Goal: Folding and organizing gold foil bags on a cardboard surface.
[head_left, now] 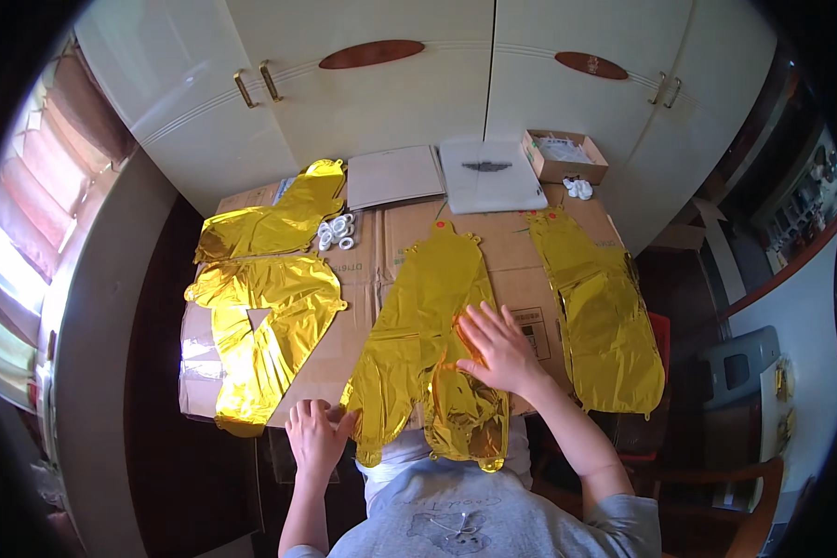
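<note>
A flat, uninflated gold foil balloon [417, 307] lies in front of me, its lower end split into two legs that hang over the table's near edge. My right hand [502, 352] rests with spread fingers on its right side, where the foil is creased and reflects orange. Beside the left leg, at the cardboard's front edge, is my left hand [316, 439]. Its fingers are bent, with the thumb apart from them near the foil; nothing shows in its grasp. Other flat gold foil balloons lie around: one folded-looking [293, 344], one behind it [274, 219], one long [604, 325] at right.
Cardboard [363, 270] covers the table. White rings [339, 231] lie at the back left. Behind are a flat board [395, 177], a pale laptop-like slab [493, 177], an open box [565, 156] and a white bundle [578, 189]. A wooden chair [763, 493] stands at right.
</note>
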